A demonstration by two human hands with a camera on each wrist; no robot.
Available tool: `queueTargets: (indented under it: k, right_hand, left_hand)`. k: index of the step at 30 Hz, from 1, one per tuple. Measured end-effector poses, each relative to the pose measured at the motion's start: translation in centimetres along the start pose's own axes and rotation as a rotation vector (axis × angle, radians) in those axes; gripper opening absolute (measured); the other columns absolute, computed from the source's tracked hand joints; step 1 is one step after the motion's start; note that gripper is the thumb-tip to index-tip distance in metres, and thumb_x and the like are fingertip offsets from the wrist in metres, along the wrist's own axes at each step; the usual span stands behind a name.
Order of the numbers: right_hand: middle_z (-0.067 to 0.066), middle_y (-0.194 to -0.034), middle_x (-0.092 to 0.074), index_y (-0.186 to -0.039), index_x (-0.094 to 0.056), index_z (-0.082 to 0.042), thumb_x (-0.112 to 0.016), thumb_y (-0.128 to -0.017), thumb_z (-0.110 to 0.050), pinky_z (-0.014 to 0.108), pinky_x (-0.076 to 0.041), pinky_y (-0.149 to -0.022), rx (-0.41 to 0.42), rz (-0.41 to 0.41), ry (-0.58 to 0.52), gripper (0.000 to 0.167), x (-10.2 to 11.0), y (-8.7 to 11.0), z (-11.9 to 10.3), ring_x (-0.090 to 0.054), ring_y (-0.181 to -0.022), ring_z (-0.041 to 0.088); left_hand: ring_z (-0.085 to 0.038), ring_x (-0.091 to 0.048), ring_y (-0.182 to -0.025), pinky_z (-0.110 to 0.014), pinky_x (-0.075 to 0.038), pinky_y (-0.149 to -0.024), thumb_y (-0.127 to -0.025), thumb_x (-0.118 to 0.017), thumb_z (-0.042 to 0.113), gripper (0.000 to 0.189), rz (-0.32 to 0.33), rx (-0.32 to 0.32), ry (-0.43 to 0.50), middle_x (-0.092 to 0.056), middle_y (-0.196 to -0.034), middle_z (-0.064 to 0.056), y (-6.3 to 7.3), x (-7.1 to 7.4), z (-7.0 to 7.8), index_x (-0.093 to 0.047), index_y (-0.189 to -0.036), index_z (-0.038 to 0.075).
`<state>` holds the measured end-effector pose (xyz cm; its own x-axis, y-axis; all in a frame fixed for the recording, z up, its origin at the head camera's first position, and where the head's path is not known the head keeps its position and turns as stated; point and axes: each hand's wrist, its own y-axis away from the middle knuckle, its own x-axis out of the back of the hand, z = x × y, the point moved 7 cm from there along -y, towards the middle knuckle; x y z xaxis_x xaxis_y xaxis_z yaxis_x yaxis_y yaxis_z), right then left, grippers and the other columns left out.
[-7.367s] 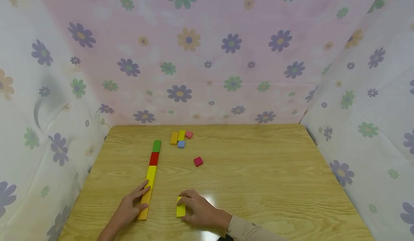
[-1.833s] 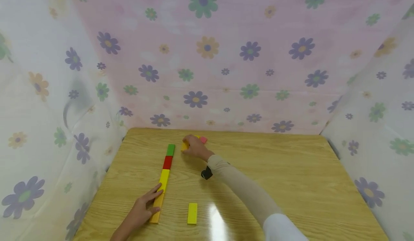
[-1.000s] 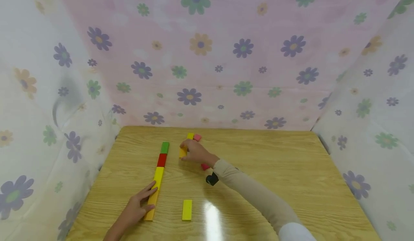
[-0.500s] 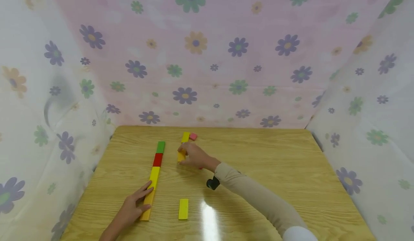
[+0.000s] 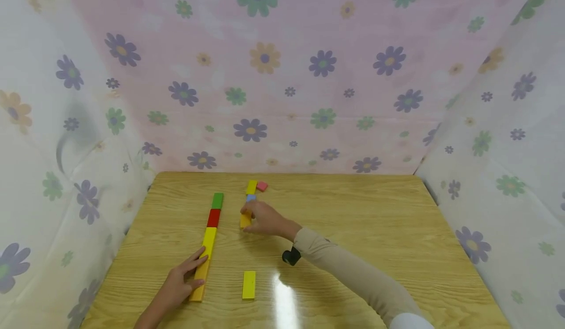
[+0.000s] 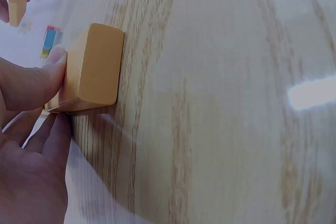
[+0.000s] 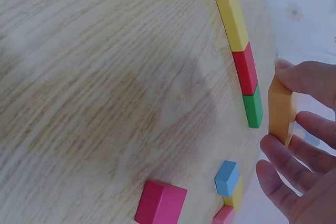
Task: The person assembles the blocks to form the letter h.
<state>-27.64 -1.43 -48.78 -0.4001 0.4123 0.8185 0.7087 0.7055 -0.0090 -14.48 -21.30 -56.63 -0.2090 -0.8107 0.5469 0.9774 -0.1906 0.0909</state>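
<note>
My left hand (image 5: 178,282) holds the near orange block (image 6: 101,64) of a straight row, thumb on one side and fingers on the other. Beyond it the row goes on with a yellow block (image 5: 211,236), a red block (image 5: 214,218) and a green block (image 5: 218,200). Right of the row, my right hand (image 5: 270,220) pinches another orange block (image 7: 280,111) between thumb and fingers. In the right wrist view that block appears lifted off the table.
Behind my right hand lie a blue block (image 5: 251,197), a yellow block (image 5: 251,187) and a pink block (image 5: 262,186). A crimson block (image 7: 157,203) shows in the right wrist view, hidden in the head view. One loose yellow block (image 5: 249,285) lies near the front.
My right hand has let go of the loose yellow block at the front, taken the orange block from the back group and moved it nearer. My left hand stays on the row.
</note>
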Motion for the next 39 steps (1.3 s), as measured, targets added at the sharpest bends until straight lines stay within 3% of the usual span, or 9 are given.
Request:
queueTargets:
  k: [8,39]
  right_hand:
    - [0.002,-0.109,-0.061,-0.118,-0.061,-0.003,-0.078,-0.080,-0.022,0.016,-0.047,-0.072,0.006,-0.015,-0.037,0.046,-0.9,1.1,-0.2,-0.057,-0.086,0.014]
    - [-0.001,-0.117,-0.058,-0.117,-0.062,-0.008,-0.077,-0.080,-0.028,0.013,-0.045,-0.075,0.010,-0.083,-0.002,0.044,-3.4,3.9,-0.8,-0.053,-0.087,0.008]
  left_hand:
    - [-0.030,-0.030,-0.136,-0.044,-0.038,-0.101,-0.077,-0.072,-0.004,0.059,-0.006,0.007,0.006,-0.034,-0.150,-0.005,0.1,0.0,0.0,-0.054,-0.134,0.003]
    - [-0.030,-0.029,-0.136,-0.044,-0.037,-0.102,-0.078,-0.072,-0.005,0.060,-0.006,0.022,0.011,-0.033,-0.150,-0.005,-0.1,0.0,0.1,-0.053,-0.134,0.004]
